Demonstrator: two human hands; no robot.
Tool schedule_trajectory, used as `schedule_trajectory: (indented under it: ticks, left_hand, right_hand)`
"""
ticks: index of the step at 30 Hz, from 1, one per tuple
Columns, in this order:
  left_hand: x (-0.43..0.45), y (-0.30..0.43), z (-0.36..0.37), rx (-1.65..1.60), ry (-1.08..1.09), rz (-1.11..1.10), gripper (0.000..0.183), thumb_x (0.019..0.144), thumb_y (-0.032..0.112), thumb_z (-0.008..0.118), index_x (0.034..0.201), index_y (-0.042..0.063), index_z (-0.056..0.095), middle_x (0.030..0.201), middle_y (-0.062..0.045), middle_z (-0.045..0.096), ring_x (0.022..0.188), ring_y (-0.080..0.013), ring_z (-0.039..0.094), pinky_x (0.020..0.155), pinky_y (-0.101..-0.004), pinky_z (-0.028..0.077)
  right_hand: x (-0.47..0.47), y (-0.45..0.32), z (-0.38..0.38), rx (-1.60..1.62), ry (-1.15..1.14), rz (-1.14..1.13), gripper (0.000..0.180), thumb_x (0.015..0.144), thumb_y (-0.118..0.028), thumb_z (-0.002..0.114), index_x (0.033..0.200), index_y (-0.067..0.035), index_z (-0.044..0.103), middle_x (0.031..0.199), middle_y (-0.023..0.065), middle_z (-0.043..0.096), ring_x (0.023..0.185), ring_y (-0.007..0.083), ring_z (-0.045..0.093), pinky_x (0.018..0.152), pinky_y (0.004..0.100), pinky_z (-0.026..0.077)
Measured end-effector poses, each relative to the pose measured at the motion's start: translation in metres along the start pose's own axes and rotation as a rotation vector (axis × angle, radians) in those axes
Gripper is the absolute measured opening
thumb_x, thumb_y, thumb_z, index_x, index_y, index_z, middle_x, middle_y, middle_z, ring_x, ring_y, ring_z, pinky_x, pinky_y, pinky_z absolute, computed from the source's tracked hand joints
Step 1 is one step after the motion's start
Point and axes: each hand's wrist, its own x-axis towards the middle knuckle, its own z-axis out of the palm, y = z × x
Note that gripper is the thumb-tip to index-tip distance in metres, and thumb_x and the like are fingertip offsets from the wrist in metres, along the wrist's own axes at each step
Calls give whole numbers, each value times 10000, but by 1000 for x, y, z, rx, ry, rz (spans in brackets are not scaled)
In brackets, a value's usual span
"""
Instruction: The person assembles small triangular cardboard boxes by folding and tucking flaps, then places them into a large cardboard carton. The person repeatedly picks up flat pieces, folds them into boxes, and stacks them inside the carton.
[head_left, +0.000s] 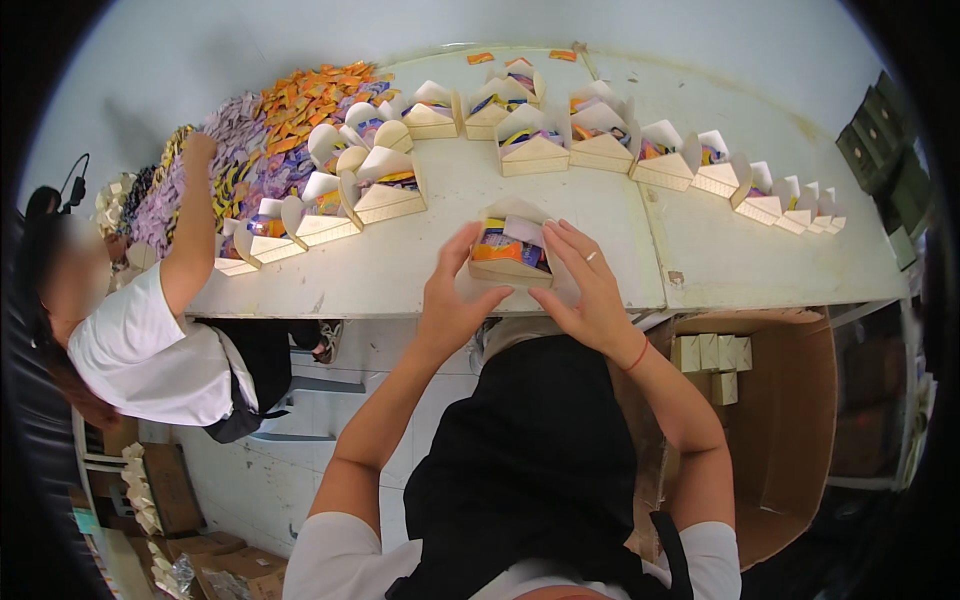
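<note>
A small cream cardboard gift box (512, 271) sits at the table's front edge before me, its top flaps standing up. Wrapped sweets (504, 247) in orange, yellow, purple and dark blue packets fill it. My left hand (459, 289) cups the box's left side, fingers against the wall and thumb near the front. On the opposite side, my right hand (589, 289) has its fingers on the right flap, with the thumb by the front corner. The box's lower side walls are partly hidden by my hands.
Several filled boxes (532, 154) stand in a curved row across the white table (600, 217). Heaped sweet packets (315, 97) lie at the back left, where a co-worker's arm (193, 217) reaches. Below right, a large carton (787, 420) holds several closed boxes (712, 352).
</note>
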Motion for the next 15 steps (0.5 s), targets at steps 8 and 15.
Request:
schedule_trajectory:
  ticks: [8,15]
  left_hand:
    - [24,-27,-2,188,-187,97,397,839,140,732,1196,28,597,960,-70,710,1011,-206,597,866,-348,464]
    - [26,-16,26,139,57,-122,360,840,132,711,1170,52,590,768,12,663,950,-186,562,926,-343,373]
  right_hand:
    - [11,11,10,32,-93,153,449,885,-182,688,1289,-20,576,1182,159,643,1178,321,550,1006,405,412]
    - [33,9,17,40,12,344,432,858,-212,747,1231,-25,636,953,89,659,878,198,613,851,323,487]
